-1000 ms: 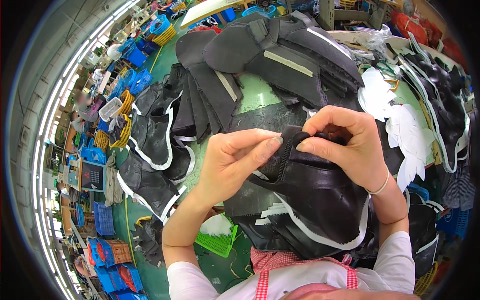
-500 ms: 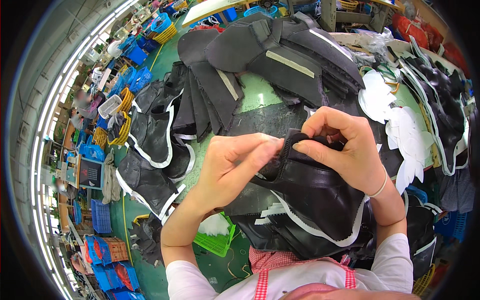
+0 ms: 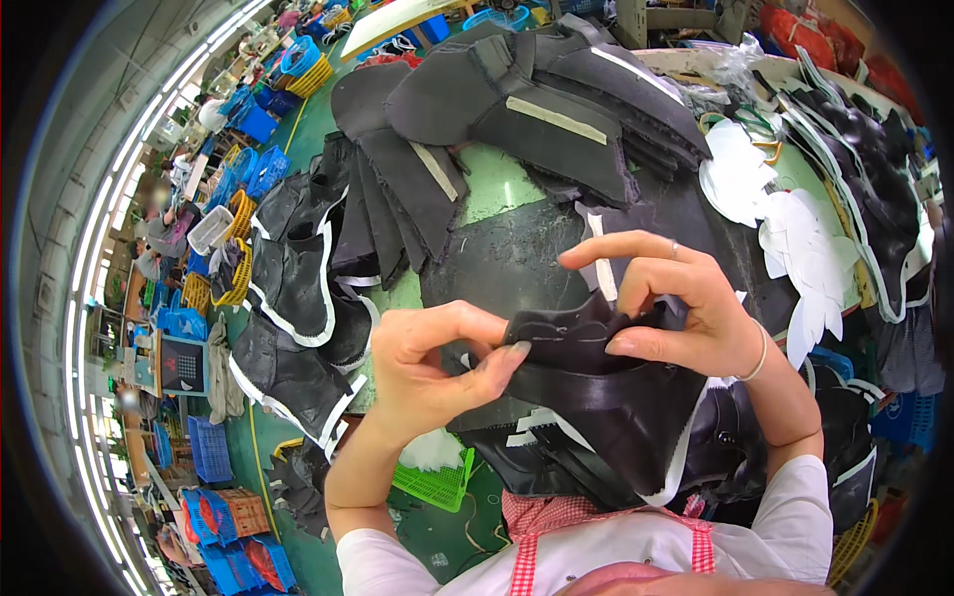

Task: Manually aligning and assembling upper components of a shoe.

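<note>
Between my hands is a black leather boot upper (image 3: 596, 397) with a white-edged border, held up over the table's near edge. My left hand (image 3: 437, 363) pinches one corner of its top flap between thumb and fingers; a wavy stitched line shows on that flap. On the other side, my right hand (image 3: 686, 308) grips the upper's edge between the thumb and curled fingers, its index finger stretched out above. More black leather pieces (image 3: 566, 462) hang below the held one. Under and beyond my hands lies a dark work mat (image 3: 497, 263).
Fanned stacks of dark padded lining pieces (image 3: 437, 104) cover the far side of the table. White cut pieces (image 3: 800, 263) lie at the right, beside more white-edged black uppers (image 3: 865, 159). Other uppers (image 3: 293, 288) are heaped on the left. A green basket (image 3: 437, 482) stands below, on the floor.
My left hand has shifted down and left, and the flap has turned so its stitched face shows. My right index finger has lifted off the leather.
</note>
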Motion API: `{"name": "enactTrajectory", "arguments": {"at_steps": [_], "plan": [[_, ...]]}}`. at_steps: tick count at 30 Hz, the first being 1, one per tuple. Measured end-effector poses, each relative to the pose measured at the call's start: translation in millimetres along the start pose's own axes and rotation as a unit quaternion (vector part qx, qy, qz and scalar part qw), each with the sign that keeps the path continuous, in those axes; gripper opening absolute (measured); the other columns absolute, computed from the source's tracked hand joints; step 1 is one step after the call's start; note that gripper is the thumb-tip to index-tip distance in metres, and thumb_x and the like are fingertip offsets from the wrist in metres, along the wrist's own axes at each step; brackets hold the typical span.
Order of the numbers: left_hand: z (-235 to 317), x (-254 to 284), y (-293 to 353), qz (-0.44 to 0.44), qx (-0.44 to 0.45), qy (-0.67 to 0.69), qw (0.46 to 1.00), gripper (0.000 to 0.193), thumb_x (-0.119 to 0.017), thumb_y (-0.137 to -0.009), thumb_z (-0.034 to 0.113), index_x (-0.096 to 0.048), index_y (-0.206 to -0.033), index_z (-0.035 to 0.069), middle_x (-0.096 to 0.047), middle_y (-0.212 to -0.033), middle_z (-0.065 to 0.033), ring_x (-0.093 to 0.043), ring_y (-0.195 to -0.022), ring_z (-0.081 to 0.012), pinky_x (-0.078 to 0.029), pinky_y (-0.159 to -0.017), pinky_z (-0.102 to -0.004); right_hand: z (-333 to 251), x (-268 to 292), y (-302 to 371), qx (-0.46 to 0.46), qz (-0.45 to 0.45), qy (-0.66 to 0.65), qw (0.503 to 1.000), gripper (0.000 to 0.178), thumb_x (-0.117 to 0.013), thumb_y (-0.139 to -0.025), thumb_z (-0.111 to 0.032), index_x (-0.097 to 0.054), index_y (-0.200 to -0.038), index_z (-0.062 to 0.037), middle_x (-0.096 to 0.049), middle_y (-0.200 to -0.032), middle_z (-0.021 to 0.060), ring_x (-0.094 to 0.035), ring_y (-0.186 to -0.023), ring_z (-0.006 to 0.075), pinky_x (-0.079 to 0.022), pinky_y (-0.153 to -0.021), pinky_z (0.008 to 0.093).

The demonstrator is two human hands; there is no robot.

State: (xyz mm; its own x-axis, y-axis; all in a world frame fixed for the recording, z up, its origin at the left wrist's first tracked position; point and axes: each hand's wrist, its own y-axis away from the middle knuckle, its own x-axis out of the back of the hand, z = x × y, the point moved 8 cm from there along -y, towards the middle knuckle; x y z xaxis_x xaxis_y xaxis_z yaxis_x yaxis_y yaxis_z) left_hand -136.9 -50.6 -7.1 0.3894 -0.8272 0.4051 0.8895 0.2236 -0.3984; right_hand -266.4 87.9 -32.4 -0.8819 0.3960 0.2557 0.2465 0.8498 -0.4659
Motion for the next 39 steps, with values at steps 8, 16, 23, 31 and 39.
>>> {"name": "enactTrajectory", "arguments": {"at_steps": [8,16,23,31,39], "plan": [[-0.2,5.9,16.7,0.106,-0.032,0.004,0.994,0.013,-0.075,-0.069,-0.004,-0.07,-0.081,-0.002,-0.071,-0.075,-0.0088,-0.066,-0.065,-0.012,-0.049,-0.06,-0.0223,-7.4,-4.2,3.4,-0.002,0.01,0.004,1.0,0.031,-0.078,-0.075,-0.002,-0.047,-0.07,-0.0061,-0.068,-0.089,0.0117,-0.06,-0.072,0.0182,-0.047,-0.066,0.0282],[12.7,-25.0,-17.2,-0.08,0.107,0.03,0.991,0.033,-0.079,-0.072,0.008,-0.066,-0.101,-0.003,-0.065,-0.089,-0.0062,-0.063,-0.079,-0.0121,-0.048,-0.07,-0.0223,-22.0,-1.1,7.8,0.055,0.108,0.068,0.99,0.029,-0.078,-0.074,-0.003,-0.049,-0.071,-0.0048,-0.066,-0.078,0.0055,-0.057,-0.06,0.0183,-0.044,-0.052,0.0266],[4.9,-4.7,-6.9,-0.126,0.127,-0.068,0.981,0.014,-0.079,-0.076,0.003,-0.073,-0.088,-0.001,-0.073,-0.082,-0.0078,-0.066,-0.07,-0.0081,-0.049,-0.059,-0.0214,-10.1,5.2,14.9,-0.027,-0.098,0.163,0.981,0.031,-0.083,-0.072,-0.014,-0.053,-0.071,-0.0074,-0.066,-0.102,0.0091,-0.056,-0.055,0.0161,-0.046,-0.052,0.0266],[-8.4,-2.3,-3.4,-0.168,0.124,-0.013,0.978,0.015,-0.077,-0.075,-0.003,-0.068,-0.087,-0.003,-0.072,-0.092,-0.0166,-0.065,-0.073,-0.0125,-0.048,-0.063,-0.0229,-22.0,-1.0,26.1,0.013,-0.112,0.228,0.967,0.028,-0.073,-0.082,-0.024,-0.05,-0.084,-0.009,-0.057,-0.085,0.0031,-0.056,-0.061,0.0261,-0.041,-0.053,0.0359],[-11.7,-16.7,1.7,-0.217,0.047,0.247,0.943,0.018,-0.077,-0.074,-0.004,-0.06,-0.082,0.001,-0.071,-0.087,-0.0118,-0.065,-0.078,-0.0103,-0.049,-0.069,-0.0241,-19.8,-6.3,29.3,0.059,-0.136,0.152,0.977,0.029,-0.074,-0.083,-0.021,-0.047,-0.081,-0.0093,-0.05,-0.065,0.0042,-0.054,-0.056,0.0269,-0.039,-0.052,0.0364]]}}
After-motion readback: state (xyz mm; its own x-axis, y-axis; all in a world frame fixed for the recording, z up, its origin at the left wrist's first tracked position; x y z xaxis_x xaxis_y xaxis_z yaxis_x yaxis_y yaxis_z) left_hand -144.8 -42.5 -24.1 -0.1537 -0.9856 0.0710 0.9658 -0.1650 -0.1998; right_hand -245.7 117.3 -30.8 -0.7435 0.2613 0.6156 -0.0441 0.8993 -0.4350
